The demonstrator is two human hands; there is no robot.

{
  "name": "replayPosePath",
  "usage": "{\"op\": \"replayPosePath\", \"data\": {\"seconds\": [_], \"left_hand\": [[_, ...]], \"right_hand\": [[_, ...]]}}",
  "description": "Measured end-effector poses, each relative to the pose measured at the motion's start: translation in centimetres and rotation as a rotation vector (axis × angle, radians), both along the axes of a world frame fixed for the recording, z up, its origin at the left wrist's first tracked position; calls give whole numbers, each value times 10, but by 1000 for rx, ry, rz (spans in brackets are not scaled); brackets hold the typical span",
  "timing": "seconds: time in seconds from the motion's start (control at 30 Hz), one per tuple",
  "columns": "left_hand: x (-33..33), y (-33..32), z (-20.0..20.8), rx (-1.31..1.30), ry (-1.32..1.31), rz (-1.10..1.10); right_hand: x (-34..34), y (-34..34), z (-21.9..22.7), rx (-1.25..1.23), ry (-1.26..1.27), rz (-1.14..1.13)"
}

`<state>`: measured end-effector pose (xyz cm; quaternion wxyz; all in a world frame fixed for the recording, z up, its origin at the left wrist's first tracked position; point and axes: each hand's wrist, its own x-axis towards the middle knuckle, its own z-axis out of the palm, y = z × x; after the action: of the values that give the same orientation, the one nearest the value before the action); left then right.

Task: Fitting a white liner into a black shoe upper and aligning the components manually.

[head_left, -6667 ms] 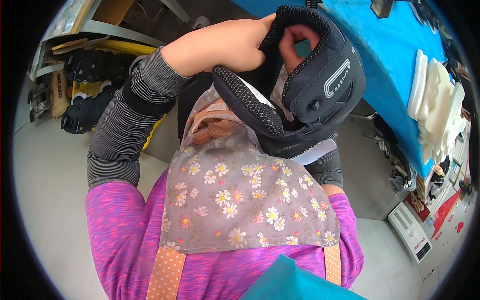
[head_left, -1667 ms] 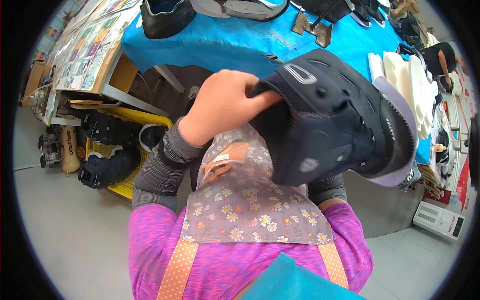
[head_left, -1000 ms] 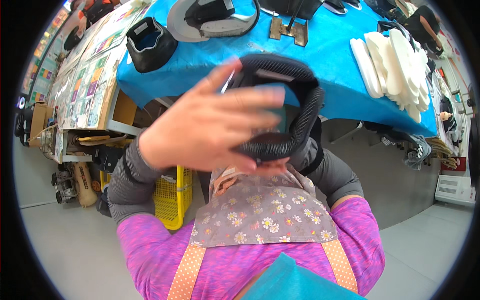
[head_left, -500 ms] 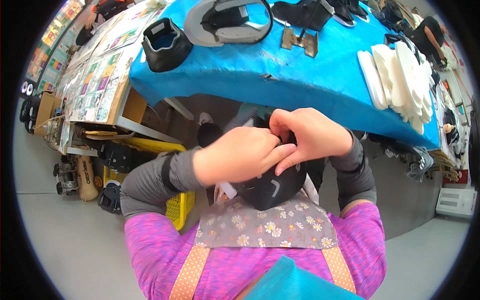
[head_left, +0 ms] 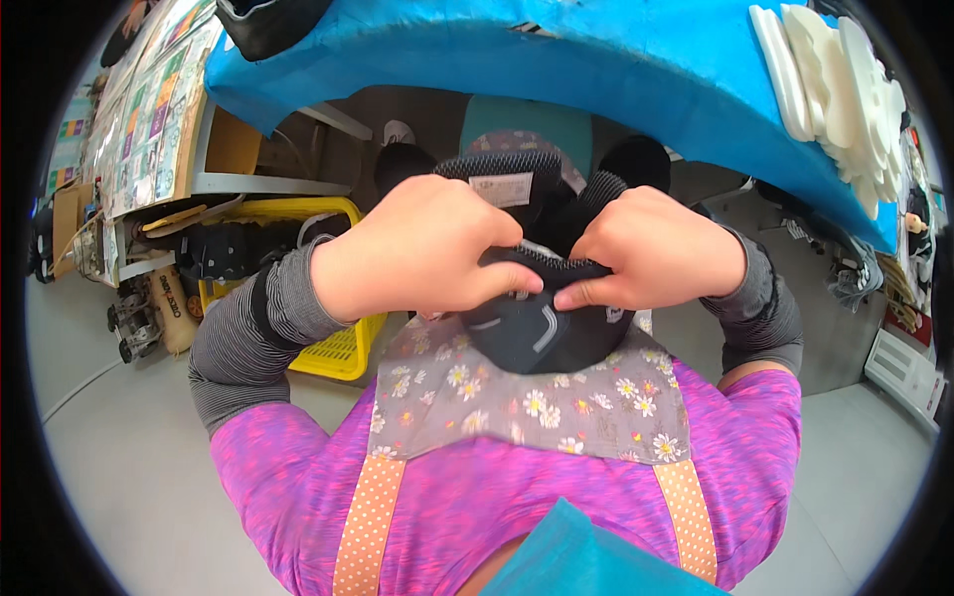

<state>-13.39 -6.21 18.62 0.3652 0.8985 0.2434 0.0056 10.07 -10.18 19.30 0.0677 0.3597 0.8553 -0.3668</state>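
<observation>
Over my lap I hold a black shoe upper (head_left: 566, 338), its rounded toe with pale angled marks pointing toward me. My left hand (head_left: 427, 248) pinches the edge of its opening from the left, thumb on top. From the right, my right hand (head_left: 656, 253) pinches the same edge, its thumb close to the left one. Between the hands the edge stretches as a dark woven strip. Beyond them stands the upper's textured collar, with a white label (head_left: 502, 189) inside. The curled fingers hide part of the opening.
A blue-covered table (head_left: 497, 60) runs across in front of me. White foam soles (head_left: 845, 89) stand stacked at its right end, and a black upper (head_left: 268, 25) sits at its left. A yellow crate (head_left: 348, 348) with dark items is below left. A flowered apron (head_left: 477, 387) covers my front.
My hands have moved apart from their close, overlapping hold and now grip both sides of the opening. The upper's collar and label have come into sight. The view has tipped downward.
</observation>
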Motion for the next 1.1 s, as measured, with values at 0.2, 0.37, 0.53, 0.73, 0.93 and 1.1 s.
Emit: {"op": "replayPosePath", "data": {"seconds": [0.2, 0.37, 0.53, 0.73, 0.93, 1.1], "left_hand": [[0, 1, 3, 227, -56, -87], [-8, 3, 14, 84, -108, -150], [-6, 1, 3, 200, -57, -90], [10, -13, 3, 320, 9, 26], [4, -17, -15, 327, 90, 86], [4, -19, -36, 292, 320, 127]], "right_hand": [[1, -16, 4, 233, 46, 5], [6, -12, -16, 219, 554, 6], [11, -11, -7, 188, 297, 4], [5, 28, -28, -451, 283, -37], [-17, 12, -22, -283, -23, -84], [-22, -13, -50, 215, -86, -95]]}}
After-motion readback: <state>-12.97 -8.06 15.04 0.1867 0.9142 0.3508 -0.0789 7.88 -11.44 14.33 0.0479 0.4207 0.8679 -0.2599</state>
